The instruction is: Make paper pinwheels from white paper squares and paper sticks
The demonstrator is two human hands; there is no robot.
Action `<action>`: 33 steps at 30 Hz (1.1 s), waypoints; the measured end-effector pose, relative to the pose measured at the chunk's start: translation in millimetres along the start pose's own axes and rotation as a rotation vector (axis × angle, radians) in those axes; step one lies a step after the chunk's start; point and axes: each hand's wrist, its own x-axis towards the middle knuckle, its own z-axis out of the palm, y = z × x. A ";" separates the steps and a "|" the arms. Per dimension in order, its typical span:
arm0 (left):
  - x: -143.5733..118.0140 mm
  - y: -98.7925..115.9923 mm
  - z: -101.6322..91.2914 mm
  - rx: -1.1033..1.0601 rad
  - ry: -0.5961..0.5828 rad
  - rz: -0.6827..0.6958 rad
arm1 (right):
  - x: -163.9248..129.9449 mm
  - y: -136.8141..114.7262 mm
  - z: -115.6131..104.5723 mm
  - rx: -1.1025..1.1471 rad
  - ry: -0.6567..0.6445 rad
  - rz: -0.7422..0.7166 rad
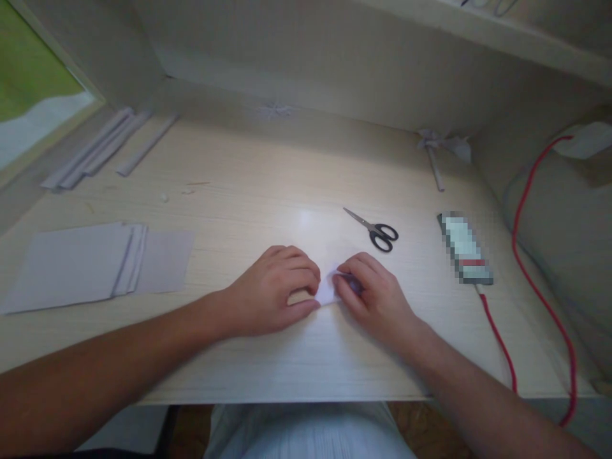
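A small folded piece of white paper (pixel 327 291) lies on the desk between my two hands. My left hand (pixel 280 290) grips its left edge, thumb below and curled fingers above. With thumb and index finger my right hand (pixel 370 290) pinches the paper's right side, and part of it is hidden behind those fingers. Just beyond my right hand rests a pair of scissors (pixel 370 228) with black handles, its blades pointing to the far left.
White paper sheets (pixel 71 268) are stacked at the left. Several rolled paper strips (pixel 102 146) lie at the back left. A paper piece with a stem (pixel 435 166) stands at the back right. A phone (pixel 463 248) with a red cable (pixel 500 344) sits at the right.
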 end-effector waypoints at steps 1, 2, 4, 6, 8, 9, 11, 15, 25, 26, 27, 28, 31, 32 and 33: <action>-0.1 -0.7 0.3 0.001 -0.002 0.001 | 0.2 0.4 0.2 0.006 0.009 -0.003; -0.1 -1.5 0.4 0.003 -0.006 0.003 | 0.5 0.7 0.5 0.008 0.016 -0.006; 0.0 -3.6 0.0 0.008 -0.015 0.005 | 1.5 1.3 1.2 0.005 0.021 -0.008; 0.1 -5.8 -0.7 0.013 -0.024 0.008 | 3.1 1.7 1.7 -0.005 0.015 -0.008; -0.1 -7.8 -1.1 0.016 -0.027 0.018 | 5.0 1.8 1.4 -0.017 0.004 -0.005; -0.4 -8.5 -1.2 0.017 -0.027 0.023 | 5.9 1.8 0.9 -0.020 0.001 -0.002; -1.1 -9.6 -1.2 0.016 -0.024 0.032 | 7.5 1.3 -0.9 -0.021 -0.008 0.007; -2.3 -10.0 -0.3 0.025 -0.016 0.042 | 9.2 0.1 -4.9 -0.012 -0.034 0.023; -1.4 -11.4 -3.9 -0.012 -0.023 0.049 | 8.6 1.8 -5.6 0.002 -0.030 0.022; -1.2 -11.5 -4.5 -0.017 -0.024 0.048 | 8.7 1.7 -5.9 0.005 -0.032 0.025; -1.1 -11.6 -5.0 -0.020 -0.024 0.047 | 8.7 1.5 -6.2 0.007 -0.033 0.028; -1.0 -11.6 -5.3 -0.023 -0.025 0.046 | 8.8 1.3 -6.5 0.007 -0.035 0.029; -0.5 -11.8 -5.0 -0.024 -0.028 0.054 | 8.9 1.3 -6.5 0.006 -0.029 0.024; -0.4 -11.8 -4.7 -0.020 -0.029 0.057 | 8.9 1.6 -6.3 0.005 -0.026 0.023; -0.4 -11.8 -4.3 -0.011 -0.029 0.060 | 9.0 1.9 -6.0 0.005 -0.024 0.021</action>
